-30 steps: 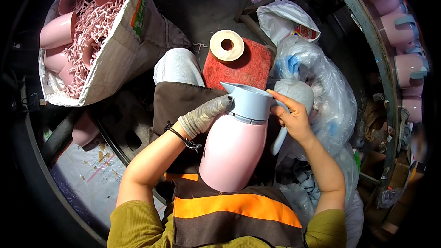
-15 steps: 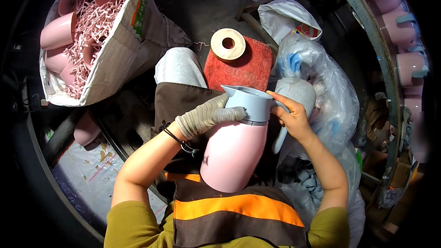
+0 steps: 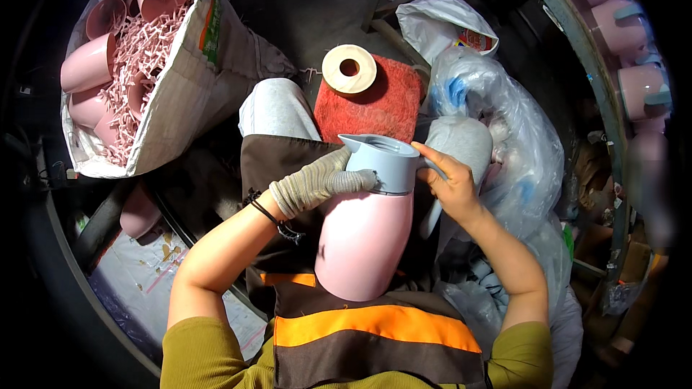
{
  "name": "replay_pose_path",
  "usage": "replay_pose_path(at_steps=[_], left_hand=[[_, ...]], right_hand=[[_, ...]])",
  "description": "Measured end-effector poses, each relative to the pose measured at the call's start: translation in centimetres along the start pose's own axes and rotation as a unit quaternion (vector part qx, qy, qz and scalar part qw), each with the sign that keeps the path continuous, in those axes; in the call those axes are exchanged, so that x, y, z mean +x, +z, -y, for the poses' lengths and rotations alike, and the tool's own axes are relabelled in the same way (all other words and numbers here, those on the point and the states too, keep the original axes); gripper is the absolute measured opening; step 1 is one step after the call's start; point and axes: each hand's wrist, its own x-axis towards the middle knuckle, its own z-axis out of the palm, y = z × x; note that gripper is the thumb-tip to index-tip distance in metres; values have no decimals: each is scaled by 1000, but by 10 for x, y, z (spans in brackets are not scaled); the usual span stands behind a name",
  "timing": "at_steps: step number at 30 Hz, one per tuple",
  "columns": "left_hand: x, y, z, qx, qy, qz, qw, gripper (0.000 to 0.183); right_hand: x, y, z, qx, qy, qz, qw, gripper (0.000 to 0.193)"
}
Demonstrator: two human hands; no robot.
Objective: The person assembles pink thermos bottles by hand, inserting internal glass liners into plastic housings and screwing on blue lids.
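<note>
A pink jug (image 3: 365,245) with a grey-blue collar, spout and handle stands tilted over my lap, its spout to the left. My left hand (image 3: 317,182), in a grey knit glove, is wrapped round the collar from the left, thumb across its front. My bare right hand (image 3: 448,179) grips the top of the handle, index finger at the rim. The lower end of the handle hangs free beside the pink body. Just beyond the jug, a roll of cream tape (image 3: 349,69) lies on a red cloth-covered pad (image 3: 371,104).
At the left stands a white woven sack (image 3: 176,112) holding pink cylindrical shells and many small pink pieces. Clear plastic bags (image 3: 504,151) bulge at my right, and a metal rack (image 3: 587,50) carries pink jugs (image 3: 641,90) beyond them.
The view has shifted slightly, so the jug and both hands sit a little further left. My grip on collar and handle looks the same.
</note>
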Motion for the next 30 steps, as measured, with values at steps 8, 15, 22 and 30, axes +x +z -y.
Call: replay_pose_path(at_steps=[8, 15, 22, 30], left_hand=[[0, 7, -2, 32, 20, 27, 999, 73], [-2, 10, -8, 63, -9, 70, 996, 79], [-4, 19, -25, 98, -29, 76, 992, 55], [2, 15, -18, 78, 39, 85, 993, 63]], right_hand=[[4, -21, 10, 110, 134, 116, 978, 53], [47, -37, 64, -64, 107, 342, 931, 112], [46, -27, 28, 8, 12, 329, 944, 121], [62, -37, 44, 49, 140, 422, 895, 119]])
